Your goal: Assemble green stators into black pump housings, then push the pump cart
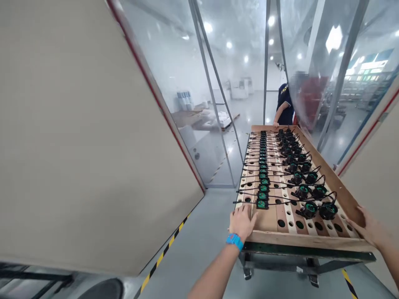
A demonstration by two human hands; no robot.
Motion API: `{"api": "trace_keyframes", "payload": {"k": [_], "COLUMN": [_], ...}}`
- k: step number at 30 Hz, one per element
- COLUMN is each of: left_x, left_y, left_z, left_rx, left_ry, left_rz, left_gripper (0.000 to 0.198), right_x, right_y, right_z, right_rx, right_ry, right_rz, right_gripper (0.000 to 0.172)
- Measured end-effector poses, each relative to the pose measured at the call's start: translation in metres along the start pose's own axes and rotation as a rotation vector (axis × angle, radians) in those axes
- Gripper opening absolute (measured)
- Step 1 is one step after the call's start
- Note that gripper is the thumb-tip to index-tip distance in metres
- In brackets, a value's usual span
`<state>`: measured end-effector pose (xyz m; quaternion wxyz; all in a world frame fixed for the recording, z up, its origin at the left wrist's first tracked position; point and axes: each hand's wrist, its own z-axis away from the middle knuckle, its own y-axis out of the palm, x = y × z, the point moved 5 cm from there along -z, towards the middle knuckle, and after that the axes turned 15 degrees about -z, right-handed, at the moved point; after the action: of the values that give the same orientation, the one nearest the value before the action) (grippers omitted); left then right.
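Note:
A long wooden tray with rows of round holes rests on a dark metal cart. Small square black parts with green circuit boards line its left side. Round black cabled parts sit in pairs on the right, their black cables running across the boards. My left hand, with a blue watch at the wrist, grips the near left corner of the tray. Across from it, my right hand is wrapped over the near right corner wall. Some fingertips on both hands are hidden.
At the tray's far end a person in a dark shirt has a hand on it. Clear plastic curtain strips hang in the doorway. A beige wall stands left, with yellow-black floor tape along it. Another wall is close on the right.

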<state>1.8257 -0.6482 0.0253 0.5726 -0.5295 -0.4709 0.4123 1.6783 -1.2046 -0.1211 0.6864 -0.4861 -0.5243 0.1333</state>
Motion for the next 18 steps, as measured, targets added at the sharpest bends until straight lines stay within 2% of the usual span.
{"api": "trace_keyframes", "payload": {"k": [3, 6, 10, 13, 15, 18], "left_x": [-0.001, -0.005, -0.014, -0.021, -0.025, -0.03], "left_y": [0.006, 0.014, 0.014, 0.008, 0.007, 0.016], "left_z": [-0.001, -0.004, -0.009, -0.01, -0.01, -0.01], "left_rx": [-0.004, -0.012, -0.017, 0.007, 0.026, 0.046], "left_ry": [-0.01, -0.035, -0.074, -0.094, -0.116, -0.151], "left_rz": [-0.012, -0.018, 0.002, 0.027, 0.038, 0.046], "left_gripper": [0.047, 0.049, 0.057, 0.064, 0.063, 0.058], "right_x": [-0.006, -0.005, 0.017, 0.03, 0.027, 0.012], "right_y": [0.002, -0.003, -0.018, -0.021, -0.019, -0.015], "right_z": [-0.002, -0.001, 0.0, -0.002, -0.005, -0.008], "right_rx": [0.018, -0.029, -0.104, 0.016, 0.114, 0.192], "right_ry": [0.032, 0.011, -0.173, -0.276, -0.244, -0.161], "right_rz": [-0.006, 0.026, -0.026, -0.119, -0.13, -0.113], "right_gripper": [0.101, 0.099, 0.083, 0.065, 0.06, 0.064]}}
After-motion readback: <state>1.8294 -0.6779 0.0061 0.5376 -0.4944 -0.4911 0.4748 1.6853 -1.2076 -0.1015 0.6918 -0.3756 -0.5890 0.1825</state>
